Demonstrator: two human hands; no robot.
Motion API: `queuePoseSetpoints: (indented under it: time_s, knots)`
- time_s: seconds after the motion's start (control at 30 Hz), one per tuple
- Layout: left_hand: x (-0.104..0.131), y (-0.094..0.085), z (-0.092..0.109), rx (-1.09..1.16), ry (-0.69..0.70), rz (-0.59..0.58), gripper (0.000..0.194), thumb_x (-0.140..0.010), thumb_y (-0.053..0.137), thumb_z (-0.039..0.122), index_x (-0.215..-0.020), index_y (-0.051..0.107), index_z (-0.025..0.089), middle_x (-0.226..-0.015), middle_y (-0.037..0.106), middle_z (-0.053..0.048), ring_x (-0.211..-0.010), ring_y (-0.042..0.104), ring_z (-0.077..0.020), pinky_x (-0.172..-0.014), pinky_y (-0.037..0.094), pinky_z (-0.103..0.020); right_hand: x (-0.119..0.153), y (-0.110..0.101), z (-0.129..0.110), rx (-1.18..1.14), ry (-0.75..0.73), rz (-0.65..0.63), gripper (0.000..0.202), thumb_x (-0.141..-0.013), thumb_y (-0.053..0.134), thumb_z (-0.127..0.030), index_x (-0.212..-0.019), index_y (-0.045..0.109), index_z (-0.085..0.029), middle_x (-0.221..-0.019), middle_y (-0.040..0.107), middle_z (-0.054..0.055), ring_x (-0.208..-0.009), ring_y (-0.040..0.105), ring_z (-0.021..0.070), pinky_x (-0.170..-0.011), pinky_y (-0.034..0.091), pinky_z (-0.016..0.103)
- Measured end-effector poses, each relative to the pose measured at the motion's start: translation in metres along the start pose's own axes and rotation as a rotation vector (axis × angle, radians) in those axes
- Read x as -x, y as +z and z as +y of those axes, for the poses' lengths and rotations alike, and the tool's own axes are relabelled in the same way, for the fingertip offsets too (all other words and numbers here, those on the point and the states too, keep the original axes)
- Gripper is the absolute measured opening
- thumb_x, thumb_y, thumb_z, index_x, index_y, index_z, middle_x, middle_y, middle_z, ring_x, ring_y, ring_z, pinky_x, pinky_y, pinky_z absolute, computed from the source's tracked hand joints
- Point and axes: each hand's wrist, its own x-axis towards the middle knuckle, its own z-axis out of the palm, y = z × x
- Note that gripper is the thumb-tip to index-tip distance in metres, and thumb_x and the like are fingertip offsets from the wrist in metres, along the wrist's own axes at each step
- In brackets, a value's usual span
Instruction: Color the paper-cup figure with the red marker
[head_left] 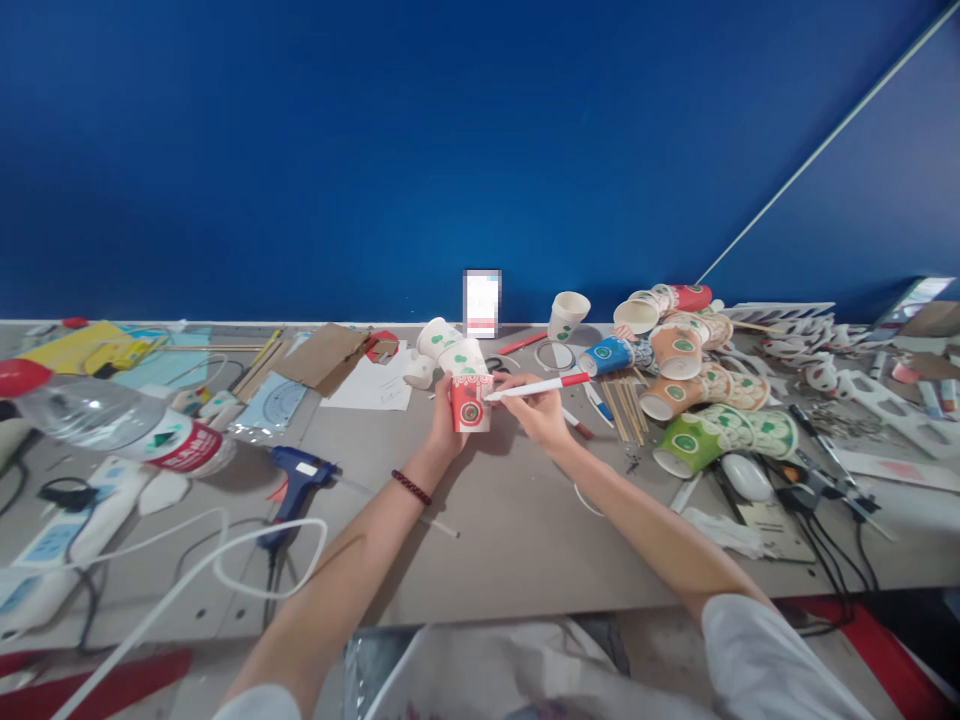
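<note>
A red and white paper cup is held upside down or tilted near the middle of the table by my left hand, whose fingers wrap its left side. My right hand grips a white marker with a red end, its tip against or close to the cup's right side. Just behind the red cup lie white paper cups with green marks. A phone with a lit, blurred screen leans on the blue wall behind them.
Left on the table are a water bottle, a blue glue gun, a power strip and cables. Stacked coloured cups, wooden sticks and tools lie at right. One cup stands near the wall.
</note>
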Motion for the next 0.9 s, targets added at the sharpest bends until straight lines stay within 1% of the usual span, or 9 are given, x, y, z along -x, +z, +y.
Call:
queuePoseSetpoints:
  time_s: [0.17,0.27,0.3,0.37,0.47,0.6,0.7,0.8,0.9]
  knots:
    - [-0.0002,-0.0013,-0.0017,-0.012,0.021,0.008,0.043,-0.091,0.053,0.053,-0.099,0.071,0.014,-0.082,0.075,-0.009,-0.073,0.07,-0.0196,-0.075,0.055,-0.03,0.0007,-0.0004,-0.0035,0.028,-0.027,-0.012,0.003,-0.066,0.076,-0.026,-0.065,0.073,-0.024,-0.076,0.077,0.005,-0.116,0.069,0.0339,-0.098,0.056,0.046]
    - [0.0011,-0.0008,-0.0018,-0.023,0.024,-0.019,0.044,-0.091,0.052,0.054,-0.099,0.071,0.014,-0.082,0.074,-0.008,-0.071,0.069,-0.0189,-0.071,0.055,-0.029,0.0005,-0.0001,-0.003,0.029,-0.033,-0.024,0.004,-0.066,0.076,-0.025,-0.065,0.073,-0.024,-0.074,0.077,0.005,-0.116,0.069,0.0329,-0.102,0.054,0.046]
    - [0.0016,-0.0005,-0.0015,-0.027,0.021,-0.024,0.045,-0.091,0.052,0.055,-0.099,0.071,0.015,-0.081,0.074,-0.008,-0.07,0.069,-0.0188,-0.07,0.055,-0.029,0.0005,0.0002,-0.0022,0.022,-0.023,-0.023,0.005,-0.066,0.077,-0.027,-0.066,0.073,-0.023,-0.076,0.077,0.005,-0.117,0.068,0.033,-0.1,0.056,0.045]
    - [0.0023,0.0001,-0.001,-0.028,0.017,-0.021,0.045,-0.091,0.052,0.055,-0.098,0.071,0.015,-0.079,0.074,-0.007,-0.067,0.068,-0.0186,-0.068,0.055,-0.029,0.0009,0.0009,-0.0007,-0.004,0.013,-0.005,0.012,-0.065,0.079,-0.031,-0.069,0.073,-0.022,-0.085,0.078,0.007,-0.117,0.068,0.0334,-0.09,0.061,0.042]
    - [0.0028,0.0007,-0.0003,-0.024,0.011,-0.011,0.045,-0.091,0.053,0.055,-0.099,0.071,0.014,-0.079,0.074,-0.008,-0.067,0.069,-0.0189,-0.069,0.056,-0.03,0.002,0.002,-0.0007,-0.033,0.057,0.026,0.025,-0.065,0.083,-0.041,-0.074,0.072,-0.021,-0.1,0.078,0.01,-0.108,0.071,0.0319,-0.074,0.064,0.037]
    - [0.003,0.0015,-0.0001,-0.026,0.013,-0.01,0.045,-0.095,0.048,0.052,-0.098,0.071,0.013,-0.082,0.075,-0.009,-0.071,0.07,-0.0192,-0.072,0.056,-0.029,0.0031,0.0022,-0.0041,-0.002,0.035,0.029,0.032,-0.068,0.081,-0.05,-0.078,0.073,-0.021,-0.102,0.076,0.01,-0.094,0.074,0.0272,-0.071,0.065,0.037]
    - [0.0032,0.0018,-0.0002,-0.023,0.003,-0.006,0.044,-0.093,0.051,0.052,-0.098,0.071,0.014,-0.082,0.075,-0.009,-0.072,0.07,-0.0206,-0.071,0.055,-0.03,0.0028,0.0013,-0.0045,0.017,0.034,0.034,0.037,-0.069,0.08,-0.055,-0.081,0.073,-0.02,-0.103,0.076,0.009,-0.087,0.074,0.0244,-0.07,0.066,0.036]
    - [0.0039,0.0018,-0.0003,-0.025,-0.001,-0.002,0.043,-0.09,0.054,0.054,-0.099,0.07,0.015,-0.081,0.075,-0.008,-0.073,0.07,-0.0213,-0.07,0.055,-0.031,0.0024,0.0005,-0.003,0.012,0.031,0.047,0.04,-0.068,0.081,-0.056,-0.084,0.073,-0.02,-0.103,0.076,0.009,-0.084,0.073,0.0231,-0.068,0.066,0.035]
    - [0.0051,0.0025,0.0,-0.033,0.006,-0.013,0.044,-0.091,0.053,0.054,-0.1,0.07,0.015,-0.081,0.075,-0.008,-0.073,0.07,-0.0211,-0.07,0.055,-0.031,0.0026,0.0003,-0.0022,0.004,0.024,0.048,0.039,-0.069,0.081,-0.054,-0.086,0.073,-0.02,-0.103,0.075,0.009,-0.082,0.073,0.022,-0.067,0.066,0.035]
